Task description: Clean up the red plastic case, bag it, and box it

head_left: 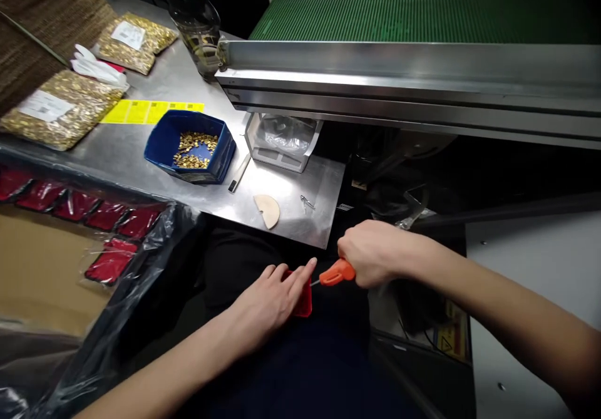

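Observation:
Low in the middle, over the dark-clothed lap, my left hand (277, 297) grips a small red plastic piece (304, 304); its fingers cover much of the piece. My right hand (373, 253) is closed around an orange tool (335, 273) with a thin metal shaft. That shaft points left and its end meets the right side of the red piece; the tip itself is hidden. Above the hands, on the metal table, lie a pale part-round disc (267, 210) and a few small metal pieces (307, 202).
A blue bin (220, 162) with small gold-coloured parts stands on the metal table (291, 209). Bags of similar parts (70, 103), a bottle (197, 31) and a grey holder (282, 140) are nearby. A green conveyor (375, 18) runs behind. At left, a lined box holds wrapped red items (113, 261).

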`<state>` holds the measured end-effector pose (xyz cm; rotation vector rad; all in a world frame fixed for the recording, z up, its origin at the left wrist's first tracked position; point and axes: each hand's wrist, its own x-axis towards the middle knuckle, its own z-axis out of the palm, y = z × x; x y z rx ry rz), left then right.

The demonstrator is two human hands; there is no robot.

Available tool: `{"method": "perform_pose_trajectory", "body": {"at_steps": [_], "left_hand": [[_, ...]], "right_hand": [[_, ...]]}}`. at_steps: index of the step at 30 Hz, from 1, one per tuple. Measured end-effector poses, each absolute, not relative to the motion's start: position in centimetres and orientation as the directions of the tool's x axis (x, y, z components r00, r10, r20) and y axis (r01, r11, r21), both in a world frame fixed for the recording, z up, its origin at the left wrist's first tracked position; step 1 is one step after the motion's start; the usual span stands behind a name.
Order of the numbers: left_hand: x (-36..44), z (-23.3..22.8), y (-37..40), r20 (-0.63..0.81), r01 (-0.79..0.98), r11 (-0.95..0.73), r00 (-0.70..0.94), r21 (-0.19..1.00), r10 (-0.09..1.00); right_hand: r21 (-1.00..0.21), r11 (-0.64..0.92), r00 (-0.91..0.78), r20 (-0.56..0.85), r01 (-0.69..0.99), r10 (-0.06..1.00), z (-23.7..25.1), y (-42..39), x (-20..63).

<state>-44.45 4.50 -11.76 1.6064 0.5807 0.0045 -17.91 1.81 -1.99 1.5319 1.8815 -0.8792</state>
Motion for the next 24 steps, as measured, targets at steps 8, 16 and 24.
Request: {"method": "perform_pose_trajectory", "body": {"at_steps": [8,16,24], "left_hand": [[-48.1,-13.2,4.7,-0.716,0.036,0.910,0.630,0.413,0.300],[-47.6,-14.3,3.3,-0.768,-0.007,0.936,0.570,0.352,0.293],[-47.6,-13.7,3.2,-0.767,-0.002,0.887,0.500,0.462,0.401]], "right_hand": [[-0.347,0.144,-0.332,-0.577,0.927,0.746,-3.0,-2.8,-17.0],[0.079,0.056,-0.018,-0.416,0.995,0.909,-14.4,-0.2,-8.3],[0.052,-0.189,0.195,-0.367,0.981,0.910,-22.0,4.3,-2.9]]}}
